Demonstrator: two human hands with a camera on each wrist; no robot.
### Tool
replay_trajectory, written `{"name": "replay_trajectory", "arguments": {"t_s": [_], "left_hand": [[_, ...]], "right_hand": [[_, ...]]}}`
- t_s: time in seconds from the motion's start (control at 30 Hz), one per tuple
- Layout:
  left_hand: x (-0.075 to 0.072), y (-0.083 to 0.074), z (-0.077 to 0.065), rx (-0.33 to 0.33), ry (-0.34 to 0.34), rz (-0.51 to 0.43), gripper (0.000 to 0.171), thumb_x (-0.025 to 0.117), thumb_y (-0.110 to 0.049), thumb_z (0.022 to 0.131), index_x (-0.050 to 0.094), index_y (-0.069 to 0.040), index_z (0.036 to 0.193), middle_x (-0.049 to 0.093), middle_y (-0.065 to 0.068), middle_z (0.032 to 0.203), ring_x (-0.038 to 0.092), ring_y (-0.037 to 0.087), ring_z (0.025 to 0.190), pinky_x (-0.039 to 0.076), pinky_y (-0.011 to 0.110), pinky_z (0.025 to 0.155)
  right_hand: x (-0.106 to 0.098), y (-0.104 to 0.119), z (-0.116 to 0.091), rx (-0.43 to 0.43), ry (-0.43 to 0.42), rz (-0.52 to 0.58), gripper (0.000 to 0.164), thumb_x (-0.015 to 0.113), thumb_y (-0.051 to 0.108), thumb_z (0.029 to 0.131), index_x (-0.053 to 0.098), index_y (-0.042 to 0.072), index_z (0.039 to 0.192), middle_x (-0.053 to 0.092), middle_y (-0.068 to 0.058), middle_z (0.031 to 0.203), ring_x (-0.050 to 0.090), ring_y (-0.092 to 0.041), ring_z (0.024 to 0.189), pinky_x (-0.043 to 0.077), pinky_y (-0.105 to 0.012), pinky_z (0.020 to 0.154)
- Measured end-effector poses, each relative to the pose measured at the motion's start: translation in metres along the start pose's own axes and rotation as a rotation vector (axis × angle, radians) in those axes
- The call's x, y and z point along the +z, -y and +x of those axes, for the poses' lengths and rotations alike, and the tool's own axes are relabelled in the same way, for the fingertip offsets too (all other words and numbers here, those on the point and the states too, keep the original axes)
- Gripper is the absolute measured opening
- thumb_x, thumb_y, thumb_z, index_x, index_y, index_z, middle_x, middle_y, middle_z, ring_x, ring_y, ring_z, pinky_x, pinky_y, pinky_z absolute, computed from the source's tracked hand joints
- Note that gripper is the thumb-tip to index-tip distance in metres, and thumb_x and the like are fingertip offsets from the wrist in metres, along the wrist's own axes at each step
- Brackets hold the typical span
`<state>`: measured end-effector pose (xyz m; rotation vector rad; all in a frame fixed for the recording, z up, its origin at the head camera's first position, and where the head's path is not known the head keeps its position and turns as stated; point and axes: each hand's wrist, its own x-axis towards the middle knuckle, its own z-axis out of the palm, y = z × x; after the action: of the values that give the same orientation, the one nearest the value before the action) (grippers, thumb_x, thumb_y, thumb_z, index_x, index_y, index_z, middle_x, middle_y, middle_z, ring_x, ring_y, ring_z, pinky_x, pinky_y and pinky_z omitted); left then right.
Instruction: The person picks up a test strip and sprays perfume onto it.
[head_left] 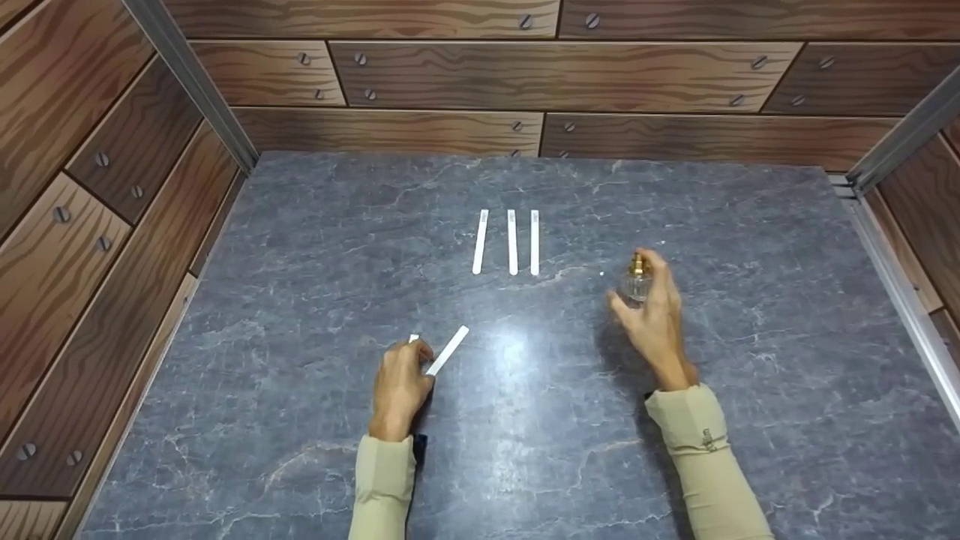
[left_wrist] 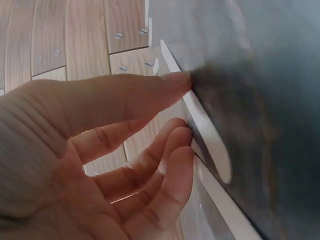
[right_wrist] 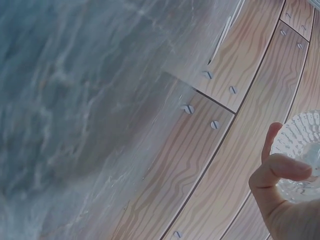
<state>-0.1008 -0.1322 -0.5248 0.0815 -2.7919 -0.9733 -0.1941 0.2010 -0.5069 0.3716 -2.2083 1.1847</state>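
A gold-topped glass perfume bottle (head_left: 635,288) is gripped by the right hand (head_left: 657,315) at the right of the tabletop (head_left: 300,247). At near left, two white strips (head_left: 448,351) are partly covered by the left hand (head_left: 401,376), its fingers bent; whether either is pinched cannot be told. Three more strips (head_left: 512,244) are laid at far centre.

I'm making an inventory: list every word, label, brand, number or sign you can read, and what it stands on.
No text is readable.
Three slim flat white strips lying farthest: tiny dark marks at their far ends, too small to read.
Beige fabric right sleeve: small dark mark, illegible.
Clear glass bottle with gold top: none visible.
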Motion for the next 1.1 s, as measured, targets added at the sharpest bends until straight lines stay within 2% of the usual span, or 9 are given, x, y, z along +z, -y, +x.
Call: {"name": "replay_trajectory", "arguments": {"t_s": [0.17, 0.37, 0.6, 0.73, 0.8, 0.93, 1.1], "left_hand": [[0.002, -0.005, -0.001, -0.024, 0.018, 0.028, 0.023, 0.07, 0.017, 0.07, 0.071, 0.0, 0.084, 0.07, 0.011, 0.075, 0.067, 0.034, 0.069, 0.055, 0.048, 0.059], [0.003, -0.005, 0.001, -0.039, 0.042, 0.01, 0.024, 0.065, 0.015, 0.069, 0.071, -0.002, 0.086, 0.069, 0.006, 0.074, 0.067, 0.031, 0.069, 0.054, 0.047, 0.062], [0.004, -0.002, 0.003, -0.001, 0.041, -0.028, 0.025, 0.061, 0.014, 0.068, 0.071, -0.005, 0.081, 0.065, 0.002, 0.07, 0.065, 0.027, 0.068, 0.053, 0.046, 0.063], [0.006, -0.001, 0.008, 0.037, 0.055, -0.034, 0.024, 0.061, 0.014, 0.072, 0.072, -0.007, 0.073, 0.065, 0.001, 0.067, 0.065, 0.026, 0.066, 0.054, 0.044, 0.062], [0.006, -0.001, 0.011, 0.036, 0.074, -0.043, 0.023, 0.062, 0.013, 0.075, 0.074, -0.007, 0.072, 0.067, 0.002, 0.067, 0.066, 0.027, 0.067, 0.055, 0.043, 0.063], [0.005, -0.003, 0.021, -0.014, 0.12, -0.11, 0.022, 0.064, 0.011, 0.08, 0.08, -0.004, 0.081, 0.071, 0.006, 0.074, 0.067, 0.026, 0.072, 0.056, 0.042, 0.067], [0.008, -0.006, 0.033, -0.05, 0.098, -0.272, 0.025, 0.063, 0.013, 0.079, 0.079, 0.003, 0.095, 0.07, 0.009, 0.075, 0.059, 0.017, 0.067, 0.052, 0.035, 0.063]], "right_hand": [[0.002, 0.001, 0.0, 0.008, 0.016, 0.009, 0.068, 0.077, -0.015, 0.075, 0.047, -0.003, 0.135, 0.059, -0.031, 0.117, 0.059, -0.046, 0.103, 0.051, -0.061, 0.082], [0.0, 0.0, -0.001, 0.005, 0.016, 0.009, 0.068, 0.077, -0.015, 0.075, 0.047, -0.003, 0.134, 0.059, -0.03, 0.114, 0.06, -0.046, 0.102, 0.052, -0.061, 0.081], [-0.001, 0.0, -0.001, -0.002, 0.012, 0.01, 0.065, 0.077, -0.014, 0.076, 0.048, -0.004, 0.133, 0.06, -0.03, 0.113, 0.06, -0.044, 0.102, 0.051, -0.058, 0.084], [-0.002, 0.0, -0.001, -0.001, 0.008, 0.015, 0.065, 0.077, -0.015, 0.076, 0.048, -0.005, 0.133, 0.059, -0.03, 0.114, 0.06, -0.043, 0.103, 0.051, -0.058, 0.084], [-0.002, -0.001, -0.002, 0.001, 0.007, 0.015, 0.066, 0.078, -0.015, 0.075, 0.048, -0.005, 0.133, 0.059, -0.03, 0.114, 0.059, -0.044, 0.103, 0.05, -0.058, 0.084], [-0.003, -0.001, -0.002, 0.01, 0.007, 0.013, 0.067, 0.078, -0.015, 0.075, 0.048, -0.004, 0.133, 0.059, -0.03, 0.114, 0.059, -0.044, 0.104, 0.05, -0.059, 0.085], [-0.005, -0.001, -0.001, 0.016, -0.003, 0.008, 0.068, 0.079, -0.016, 0.074, 0.048, -0.003, 0.134, 0.059, -0.03, 0.114, 0.059, -0.044, 0.103, 0.049, -0.059, 0.085]]}}
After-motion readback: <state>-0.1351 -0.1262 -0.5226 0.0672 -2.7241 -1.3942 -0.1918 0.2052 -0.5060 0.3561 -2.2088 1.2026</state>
